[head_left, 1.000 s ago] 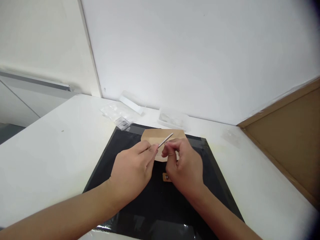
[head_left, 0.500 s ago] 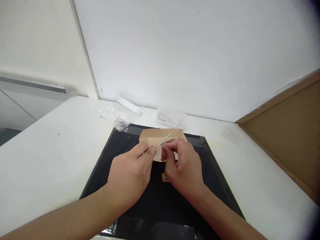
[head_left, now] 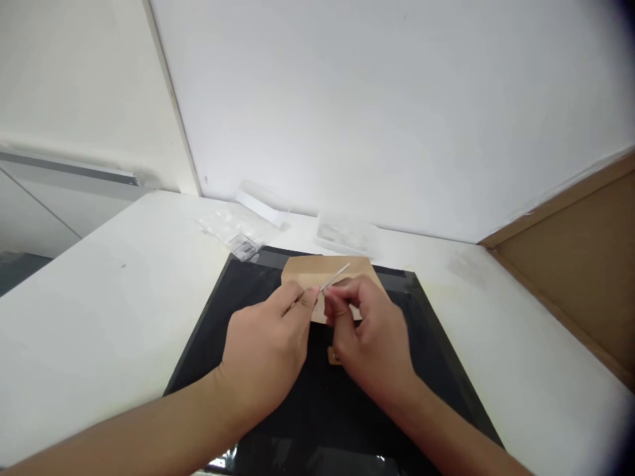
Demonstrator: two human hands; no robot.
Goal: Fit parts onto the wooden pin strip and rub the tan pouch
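Between finger and thumb, my left hand (head_left: 270, 337) pinches a thin pale strip (head_left: 335, 277) that slants up to the right. My right hand (head_left: 370, 324) is closed in a pinch right beside the strip's lower end; whatever sits in its fingertips is too small to name. Behind both hands lies a tan, envelope-shaped piece (head_left: 327, 264), partly covered by them. Under my right hand a small tan tab (head_left: 333, 357) shows, mostly hidden. All this is over a black mat (head_left: 288, 410).
The mat rests on a white table (head_left: 114, 317). At the back are a clear plastic bag (head_left: 225, 225), a white box lid (head_left: 260, 206) and a clear tray (head_left: 344, 233). A white wall (head_left: 347, 119) rises behind, and a brown board (head_left: 575, 264) stands at the right.
The whole view has shifted slightly, so everything appears a little further right. Both hands keep their pinches, and the strip stays at nearly the same slant. The right hand covers more of the small tab.
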